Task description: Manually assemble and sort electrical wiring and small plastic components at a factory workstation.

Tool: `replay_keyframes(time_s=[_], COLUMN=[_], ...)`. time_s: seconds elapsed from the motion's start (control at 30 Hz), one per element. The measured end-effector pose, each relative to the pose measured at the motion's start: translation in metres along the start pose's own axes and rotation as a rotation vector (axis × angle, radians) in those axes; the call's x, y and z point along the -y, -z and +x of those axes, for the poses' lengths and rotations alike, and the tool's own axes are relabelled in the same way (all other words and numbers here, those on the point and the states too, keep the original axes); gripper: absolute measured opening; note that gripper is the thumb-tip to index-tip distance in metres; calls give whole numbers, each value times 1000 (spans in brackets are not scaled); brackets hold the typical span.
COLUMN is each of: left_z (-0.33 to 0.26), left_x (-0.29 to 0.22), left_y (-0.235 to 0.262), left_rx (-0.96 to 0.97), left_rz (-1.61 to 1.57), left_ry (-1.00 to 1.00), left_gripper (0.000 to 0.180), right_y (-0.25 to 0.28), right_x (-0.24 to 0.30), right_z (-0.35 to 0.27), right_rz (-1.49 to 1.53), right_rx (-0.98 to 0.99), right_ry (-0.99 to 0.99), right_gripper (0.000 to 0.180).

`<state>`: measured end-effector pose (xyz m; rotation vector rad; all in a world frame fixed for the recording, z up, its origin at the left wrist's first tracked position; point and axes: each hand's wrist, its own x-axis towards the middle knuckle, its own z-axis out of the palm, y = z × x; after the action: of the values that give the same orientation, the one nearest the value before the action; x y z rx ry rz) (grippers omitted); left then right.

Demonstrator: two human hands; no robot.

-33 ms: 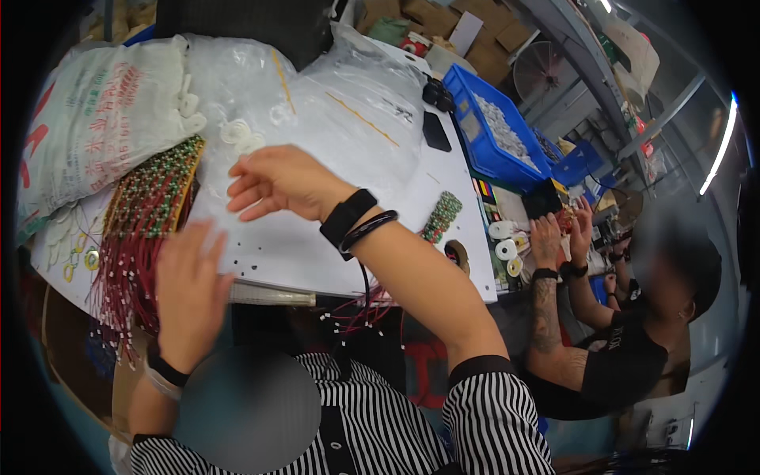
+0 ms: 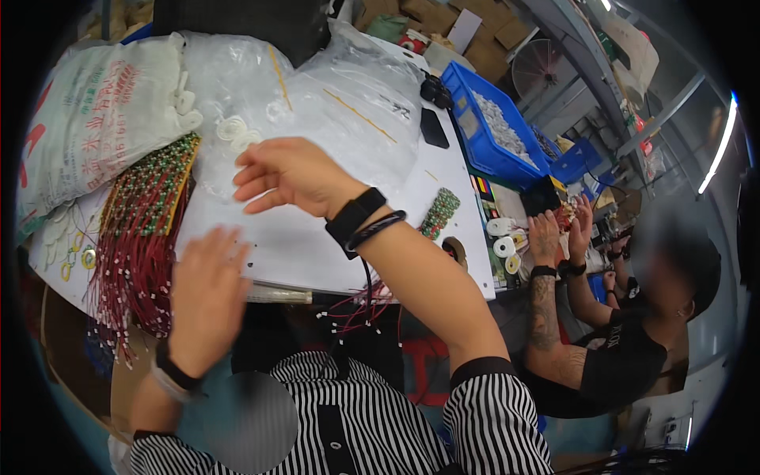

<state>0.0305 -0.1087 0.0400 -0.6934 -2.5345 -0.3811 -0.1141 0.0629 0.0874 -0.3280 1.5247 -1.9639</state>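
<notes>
**Worktop, two hands over white sheet**

Far left: printed woven sack [image 2: 95, 127], slumped on the worktop [image 2: 467, 198]. Just right of it: bundle of red wires [image 2: 138, 237] with white tips, topped by a green-and-gold beaded strip, hanging over the near edge. Small rings and yellow loops [image 2: 75, 257] beside the bundle.

Left hand [image 2: 206, 289]: flat, palm down, fingers [image 2: 226, 241] spread apart, clamped on nothing, resting at the near edge of the white sheet [image 2: 293, 237]; blurred. Dark band at the wrist.

Right hand [image 2: 289, 174]: raised above the white sheet, fingers loosely apart and slightly curled, empty. Black watch and bands at the wrist.

Behind: clear plastic bags [image 2: 348, 103] with thin yellow sticks. Right of the sheet: small green beaded piece [image 2: 439, 212], black phone [image 2: 433, 127], blue crate [image 2: 495, 131] of pale small parts, rolls of white tape [image 2: 503, 237].

Far right: another person's hands [image 2: 562, 229], raised together over a small item; kind cannot be told.
</notes>
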Motion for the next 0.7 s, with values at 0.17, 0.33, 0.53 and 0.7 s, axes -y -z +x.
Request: replay_keyframes(time_s=[0.17,0.33,0.53,0.7], left_z=[31,66,59,52], left_x=[-56,-98,-137,-175], left_y=[-54,-99,-129,-150], left_rx=[148,333,368,228], left_rz=[-282,-414,-417,-405], left_ry=[-209,-596,-456,-348], left_gripper=[50,54,63,64], right_y=[6,-19,-25,48], right_x=[11,36,31,-63], right_z=[-70,-161,-301,-322], right_rz=[138,302,-144,-569], right_rx=[-148,54,-24,-634], right_ry=[230,553,768,369], right_gripper=[27,29,46,28])
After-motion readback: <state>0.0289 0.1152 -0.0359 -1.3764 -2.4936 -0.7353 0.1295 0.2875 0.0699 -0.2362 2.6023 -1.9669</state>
